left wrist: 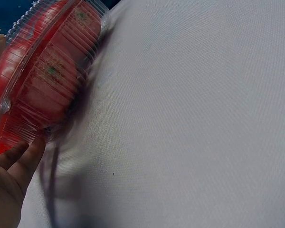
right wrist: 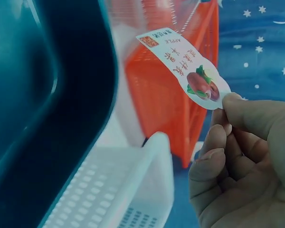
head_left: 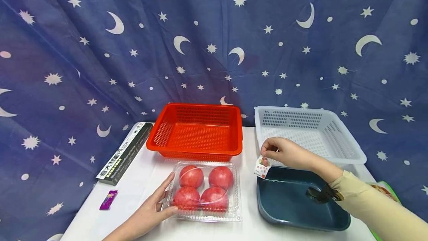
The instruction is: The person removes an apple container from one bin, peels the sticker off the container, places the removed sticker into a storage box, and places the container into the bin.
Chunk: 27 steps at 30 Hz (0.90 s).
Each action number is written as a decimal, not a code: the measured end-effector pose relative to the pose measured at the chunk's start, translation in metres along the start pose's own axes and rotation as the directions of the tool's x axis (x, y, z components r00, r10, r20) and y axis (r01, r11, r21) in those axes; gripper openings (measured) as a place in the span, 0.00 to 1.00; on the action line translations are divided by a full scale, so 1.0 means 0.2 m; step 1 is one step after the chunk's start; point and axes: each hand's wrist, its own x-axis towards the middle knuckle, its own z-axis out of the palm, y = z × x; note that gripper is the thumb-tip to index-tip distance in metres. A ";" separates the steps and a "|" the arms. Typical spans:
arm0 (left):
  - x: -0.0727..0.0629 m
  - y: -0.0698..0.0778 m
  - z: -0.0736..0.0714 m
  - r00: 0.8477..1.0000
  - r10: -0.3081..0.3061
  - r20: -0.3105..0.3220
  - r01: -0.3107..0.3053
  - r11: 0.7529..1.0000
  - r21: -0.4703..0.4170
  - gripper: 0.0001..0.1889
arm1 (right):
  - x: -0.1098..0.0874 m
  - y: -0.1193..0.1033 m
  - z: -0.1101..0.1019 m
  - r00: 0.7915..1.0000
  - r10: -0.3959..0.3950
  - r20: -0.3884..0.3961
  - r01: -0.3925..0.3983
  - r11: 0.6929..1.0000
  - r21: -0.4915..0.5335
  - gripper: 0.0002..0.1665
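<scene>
A clear plastic clamshell box (head_left: pixel 235 196) with several red apples (head_left: pixel 191 176) inside sits at the front middle of the table. My left hand (head_left: pixel 150 207) holds its left side, thumb at the front corner and fingers along the side; in the left wrist view fingertips (left wrist: pixel 35 147) touch the ribbed plastic. Between thumb and fingertips, my right hand (head_left: pixel 291 153) pinches the end of a small white label (head_left: pixel 262 167). It bears a picture of fruit and the printed word APPLE, seen best in the right wrist view. The label hangs over the left rim of a dark teal tub (head_left: pixel 291 207).
Behind the clamshell stands a red basket (head_left: pixel 200 155), with a white basket (head_left: pixel 347 148) to its right. A pasta box (head_left: pixel 125 153) and a small purple packet (head_left: pixel 108 200) lie at left. A green-edged packet (head_left: pixel 384 189) is partly hidden by the right arm.
</scene>
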 end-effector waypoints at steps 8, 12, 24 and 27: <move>0.00 0.01 0.00 1.000 0.007 0.010 -0.007 1.000 0.010 0.49 | -0.13 0.11 -0.01 0.997 0.024 0.079 -0.026 0.999 0.037 0.06; 0.00 0.01 0.00 1.000 -0.005 0.010 0.005 1.000 0.011 0.49 | -0.16 0.19 0.05 0.989 0.033 0.143 -0.044 0.996 0.074 0.05; 0.00 0.01 0.00 1.000 -0.020 0.004 0.020 1.000 0.022 0.49 | -0.17 0.34 0.19 0.975 0.120 0.185 -0.116 0.993 -0.035 0.06; 0.00 0.01 0.00 1.000 -0.022 0.007 0.022 1.000 0.014 0.49 | -0.17 0.35 0.20 0.971 0.135 0.196 -0.133 0.991 -0.025 0.05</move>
